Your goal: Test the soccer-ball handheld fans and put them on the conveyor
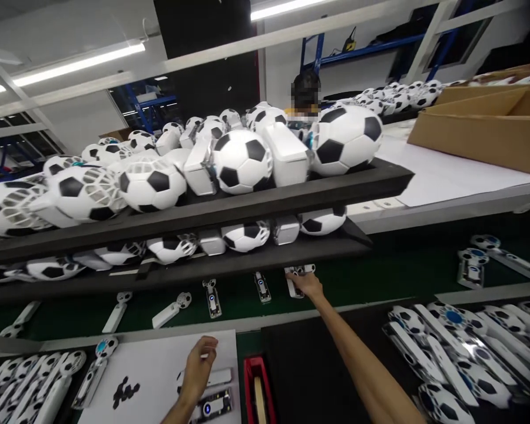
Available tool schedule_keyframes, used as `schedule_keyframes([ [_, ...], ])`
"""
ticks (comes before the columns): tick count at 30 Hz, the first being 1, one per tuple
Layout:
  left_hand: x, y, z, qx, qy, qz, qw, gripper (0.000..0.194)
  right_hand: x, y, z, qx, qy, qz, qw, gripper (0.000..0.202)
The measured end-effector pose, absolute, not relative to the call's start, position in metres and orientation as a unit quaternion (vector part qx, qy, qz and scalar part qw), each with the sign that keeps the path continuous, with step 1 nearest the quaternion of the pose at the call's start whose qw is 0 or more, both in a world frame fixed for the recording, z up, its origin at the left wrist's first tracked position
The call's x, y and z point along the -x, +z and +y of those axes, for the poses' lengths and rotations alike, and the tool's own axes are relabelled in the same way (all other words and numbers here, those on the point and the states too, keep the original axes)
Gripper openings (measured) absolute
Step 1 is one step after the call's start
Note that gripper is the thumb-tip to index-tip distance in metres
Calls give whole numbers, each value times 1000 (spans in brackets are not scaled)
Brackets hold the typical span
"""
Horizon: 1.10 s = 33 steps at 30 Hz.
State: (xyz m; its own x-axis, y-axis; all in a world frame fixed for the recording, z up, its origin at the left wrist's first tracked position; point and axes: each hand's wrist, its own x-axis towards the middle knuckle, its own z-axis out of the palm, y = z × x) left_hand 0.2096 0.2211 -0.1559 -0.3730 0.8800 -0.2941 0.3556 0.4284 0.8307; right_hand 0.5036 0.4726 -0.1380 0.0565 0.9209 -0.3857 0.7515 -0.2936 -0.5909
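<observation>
My right hand reaches out to the green conveyor belt, its fingers closed around a football-patterned handheld fan. My left hand hovers above the white work sheet with loosely curled fingers, a gap showing between thumb and fingertips and nothing visible in it. Under and beside that hand lie a white fan part and an opened fan body with its circuitry exposed; the wrist covers some of them. Small black patches are piled on the sheet to the left.
Two dark shelves loaded with football-shaped fans overhang the belt. More fans lie along the belt. A red tape holder stands between the white sheet and a black mat. Fans crowd the right; a cardboard box sits behind.
</observation>
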Motion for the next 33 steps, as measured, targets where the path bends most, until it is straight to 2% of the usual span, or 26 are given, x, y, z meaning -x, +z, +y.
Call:
schedule_keyframes([
  [3, -246, -126, 198, -418, 372, 692, 456, 43, -476, -106, 394, 665, 407, -598, 186, 35],
  [5, -264, -105, 185, -424, 397, 650, 490, 64, -448, -88, 326, 626, 426, -606, 243, 41],
  [7, -268, -87, 170, -433, 427, 598, 522, 80, -416, -75, 260, 591, 450, -604, 288, 37],
  [9, -255, -76, 151, -437, 451, 554, 546, 85, -383, -70, 204, 557, 482, -595, 322, 39],
  [12, -207, -70, 115, -400, 467, 552, 563, 76, -332, -76, 146, 513, 531, -565, 367, 50],
  [16, -122, -62, 55, -323, 472, 560, 599, 55, -266, -94, 90, 483, 603, -486, 410, 42],
  [20, -45, -37, -3, -252, 468, 539, 653, 40, -217, -98, 37, 478, 689, -359, 409, 56],
  [26, 1, -15, -71, -101, 546, 510, 657, 50, -197, -87, -18, 446, 798, -236, 331, 43],
  [29, -9, -20, -89, -6, 595, 477, 647, 56, -200, -75, -32, 420, 822, -214, 320, 48],
  [33, -29, -20, -95, 113, 642, 350, 672, 65, -207, -52, -38, 363, 850, -229, 304, 54],
])
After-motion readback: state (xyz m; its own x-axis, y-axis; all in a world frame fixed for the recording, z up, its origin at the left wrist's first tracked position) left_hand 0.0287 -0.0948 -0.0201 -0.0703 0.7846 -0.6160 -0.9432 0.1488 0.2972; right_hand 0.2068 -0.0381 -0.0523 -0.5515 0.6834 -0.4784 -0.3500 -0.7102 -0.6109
